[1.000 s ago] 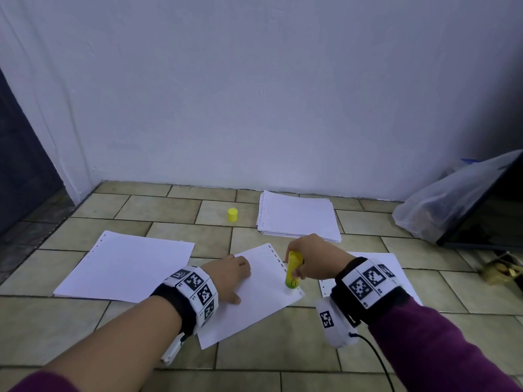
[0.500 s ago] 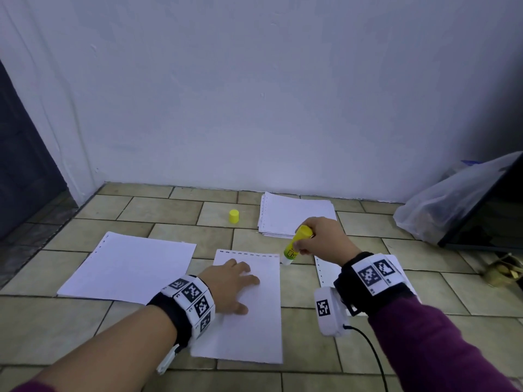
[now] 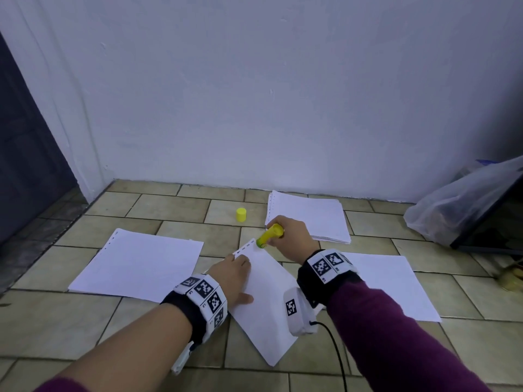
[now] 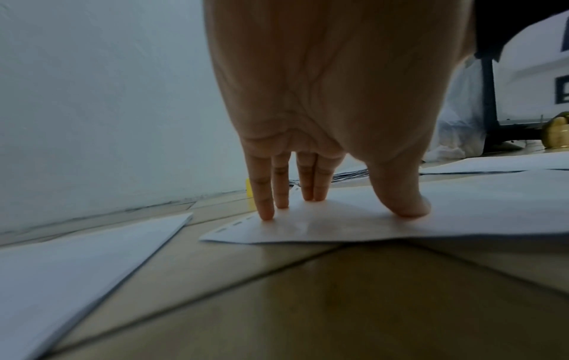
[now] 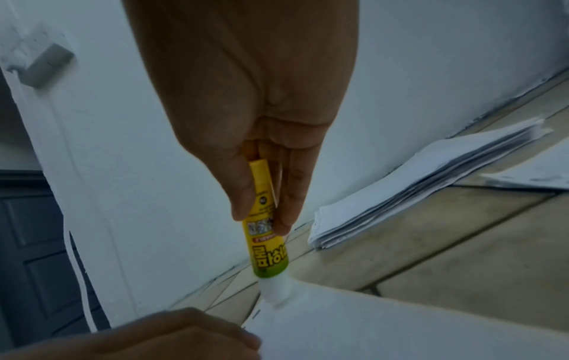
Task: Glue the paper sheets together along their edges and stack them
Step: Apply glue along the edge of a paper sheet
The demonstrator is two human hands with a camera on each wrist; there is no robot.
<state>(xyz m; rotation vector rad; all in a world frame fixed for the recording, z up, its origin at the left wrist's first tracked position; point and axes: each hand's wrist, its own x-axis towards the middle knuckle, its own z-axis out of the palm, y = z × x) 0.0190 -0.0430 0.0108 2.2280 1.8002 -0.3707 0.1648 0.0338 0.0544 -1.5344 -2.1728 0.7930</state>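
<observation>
A white punched sheet (image 3: pixel 266 301) lies skewed on the tiled floor between my arms. My left hand (image 3: pixel 233 274) presses it flat with straight fingers (image 4: pixel 266 202) near its perforated top edge. My right hand (image 3: pixel 291 239) grips a yellow glue stick (image 3: pixel 268 236), whose white tip (image 5: pixel 275 289) touches the sheet's far corner. Other sheets lie at the left (image 3: pixel 138 261) and under my right wrist (image 3: pixel 396 284). A paper stack (image 3: pixel 308 215) sits by the wall.
The yellow glue cap (image 3: pixel 241 215) stands on the tiles left of the stack. A plastic bag (image 3: pixel 458 205) and a dark panel (image 3: pixel 498 222) occupy the right, with a small yellowish object (image 3: pixel 509 281) beside them. A dark door (image 3: pixel 25 165) is at the left.
The sheet under my left hand has turned from leaning right, through straight, to leaning left. The glue stick moved from the sheet's right edge to its far corner.
</observation>
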